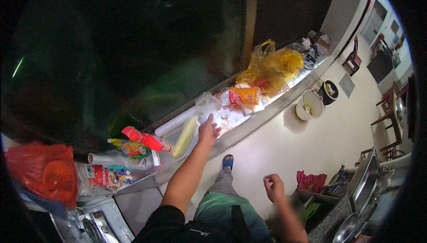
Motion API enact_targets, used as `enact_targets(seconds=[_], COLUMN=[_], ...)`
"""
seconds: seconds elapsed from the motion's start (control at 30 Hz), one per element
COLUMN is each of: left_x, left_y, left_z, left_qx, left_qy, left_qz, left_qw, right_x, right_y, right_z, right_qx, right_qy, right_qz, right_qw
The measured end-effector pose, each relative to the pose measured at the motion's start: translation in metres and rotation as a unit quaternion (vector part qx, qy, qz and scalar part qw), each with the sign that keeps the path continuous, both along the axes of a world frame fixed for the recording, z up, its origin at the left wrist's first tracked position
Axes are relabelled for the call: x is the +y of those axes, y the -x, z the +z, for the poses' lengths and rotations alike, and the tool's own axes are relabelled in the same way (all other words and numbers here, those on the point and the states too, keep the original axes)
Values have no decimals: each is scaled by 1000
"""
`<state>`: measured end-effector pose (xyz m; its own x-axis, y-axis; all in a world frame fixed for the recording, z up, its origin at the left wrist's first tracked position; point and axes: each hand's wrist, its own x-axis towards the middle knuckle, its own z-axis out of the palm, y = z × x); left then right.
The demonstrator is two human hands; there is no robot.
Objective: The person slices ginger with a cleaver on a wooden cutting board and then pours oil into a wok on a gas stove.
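My left hand (209,129) reaches out over the window ledge, fingers stretched, with nothing seen in it. It is beside a clear crumpled plastic bag (207,103) and just right of a long pale-green vegetable (185,137), which looks like a gourd. My right hand (274,188) hangs in front of my body above the floor, its fingers curled in and nothing visible in them. A white roll (176,121) lies behind the vegetable. To its left are a red packet (147,139) and a clear bottle with an orange label (240,96) stands out further right.
A yellow plastic bag (278,67) lies along the ledge (249,129). On the floor are a white bucket (310,105) and a dark bin (329,92). A red bag (42,174) is at the left, a stove (95,227) below it. A steel sink (364,183) borders the right.
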<state>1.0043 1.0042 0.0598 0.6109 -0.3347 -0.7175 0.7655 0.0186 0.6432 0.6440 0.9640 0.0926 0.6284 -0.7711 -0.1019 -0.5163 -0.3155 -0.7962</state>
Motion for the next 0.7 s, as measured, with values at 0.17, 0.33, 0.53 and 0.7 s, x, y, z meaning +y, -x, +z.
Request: enact_targets(seconds=[0.17, 0.33, 0.53, 0.7], left_x=[-38, -12, 12, 20], left_y=[-58, -37, -23, -17], left_z=[-57, -41, -19, 10], left_qx=[58, -125, -42, -65], left_qy=[78, 119, 167, 233], left_qz=[118, 62, 101, 81], left_qw=[988, 983, 980, 967], right_x=[-33, -66, -79, -70], right_y=[-158, -246, -304, -326], right_z=[34, 15, -56, -40], right_qx=[-28, -64, -50, -66], right_qy=[-27, -86, -134, -456], right_qz=[142, 123, 147, 97], right_qw=[989, 987, 979, 882])
